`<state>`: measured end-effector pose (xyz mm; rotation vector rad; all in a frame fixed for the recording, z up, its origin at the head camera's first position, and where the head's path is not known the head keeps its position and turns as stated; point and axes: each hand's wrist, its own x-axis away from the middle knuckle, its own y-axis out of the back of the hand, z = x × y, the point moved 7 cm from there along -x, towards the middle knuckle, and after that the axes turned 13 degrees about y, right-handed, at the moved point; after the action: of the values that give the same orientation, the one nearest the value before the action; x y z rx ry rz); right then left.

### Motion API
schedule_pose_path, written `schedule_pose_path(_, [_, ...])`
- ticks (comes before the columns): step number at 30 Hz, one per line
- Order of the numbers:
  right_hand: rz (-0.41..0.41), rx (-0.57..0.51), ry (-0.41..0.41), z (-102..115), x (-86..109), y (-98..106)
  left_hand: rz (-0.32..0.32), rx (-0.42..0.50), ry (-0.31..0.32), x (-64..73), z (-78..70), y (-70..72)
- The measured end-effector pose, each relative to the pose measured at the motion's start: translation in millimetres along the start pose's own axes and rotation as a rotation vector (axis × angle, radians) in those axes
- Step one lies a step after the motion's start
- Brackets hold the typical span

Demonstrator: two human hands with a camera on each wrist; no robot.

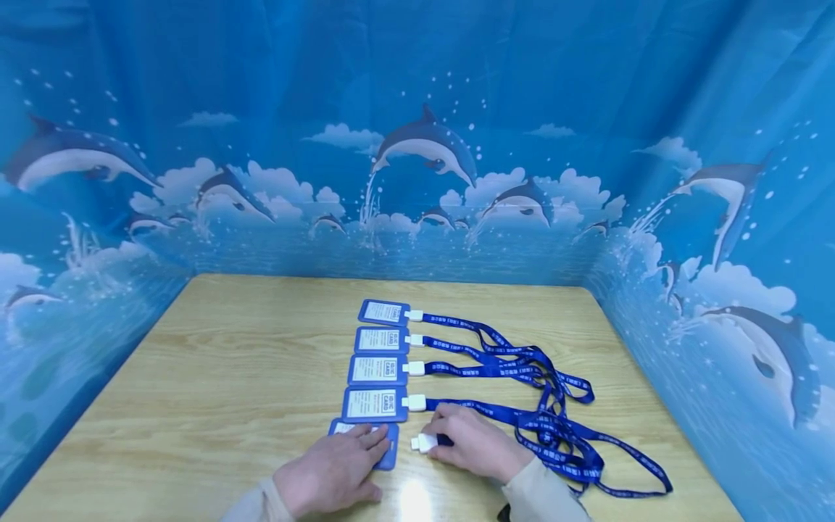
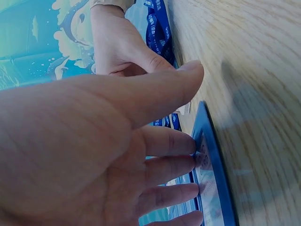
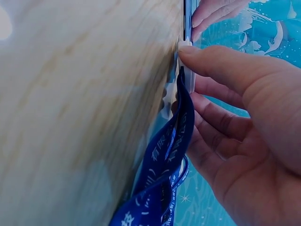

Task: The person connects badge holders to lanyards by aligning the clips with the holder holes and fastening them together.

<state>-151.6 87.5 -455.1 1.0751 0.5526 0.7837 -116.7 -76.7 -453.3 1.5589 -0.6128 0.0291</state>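
Observation:
My left hand rests its straight fingers on the nearest blue badge holder, which lies flat on the table. In the left wrist view, its fingertips touch the face of that badge holder and the thumb stands clear of it. My right hand pinches the white clip of a blue lanyard between thumb and fingers, a short gap to the right of the badge holder. In the right wrist view the thumb lies on the white clip, and the twisted blue strap trails from it.
Beyond the hands, several blue badge holders lie in a column, each joined to a white clip on its right. Their blue lanyards tangle across the right side of the wooden table. A dolphin-print curtain encloses the back and sides.

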Motion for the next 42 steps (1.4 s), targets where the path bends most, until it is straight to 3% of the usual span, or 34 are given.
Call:
schedule_pose_path(6, [-0.001, -0.006, -0.004, -0.4, 0.5, 0.6, 0.027, 0.004, -0.002, -1.2, -0.3, -2.3])
schedule_pose_path(15, [0.002, -0.003, -0.010, -0.7, 1.1, -0.8, -0.016, 0.038, -0.029, 2.1, -0.2, 0.3])
schedule_pose_path(26, [-0.008, 0.012, -0.015, -1.6, 0.9, -0.3, 0.000, -0.025, -0.055, 4.0, -0.2, -0.2])
schedule_pose_path(42, [-0.023, 0.012, 0.010, -0.7, -0.5, 2.1, -0.023, -0.035, -0.075, 2.7, -4.2, 0.8])
